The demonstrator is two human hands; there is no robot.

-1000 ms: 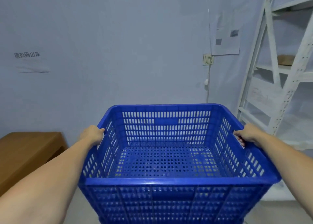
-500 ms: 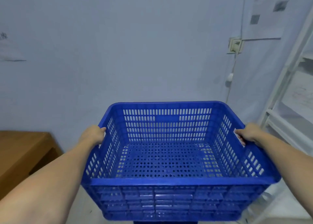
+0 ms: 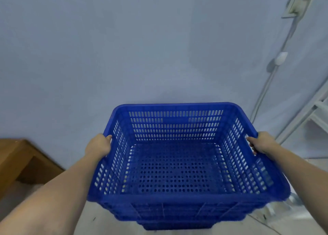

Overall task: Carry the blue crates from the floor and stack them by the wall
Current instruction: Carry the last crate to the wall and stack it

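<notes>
I hold a blue perforated crate (image 3: pixel 177 165) in front of me, close to the pale wall (image 3: pixel 142 48). It is empty. My left hand (image 3: pixel 99 146) grips its left rim and my right hand (image 3: pixel 260 143) grips its right rim, fingers curled into the side. Beneath it, blue rims of a stack of crates (image 3: pixel 177 222) show at its lower front edge. Whether the held crate rests on that stack I cannot tell.
A brown cardboard box (image 3: pixel 19 160) sits low on the left against the wall. A white metal shelf frame (image 3: pixel 305 115) stands at the right, with a wall socket (image 3: pixel 298 2) and a white cable (image 3: pixel 266 87) running down beside it.
My view has tilted down and come nearer the wall. The crate has sunk lower over the stack of blue crates, which now shows beneath it. Both hands keep their grip.
</notes>
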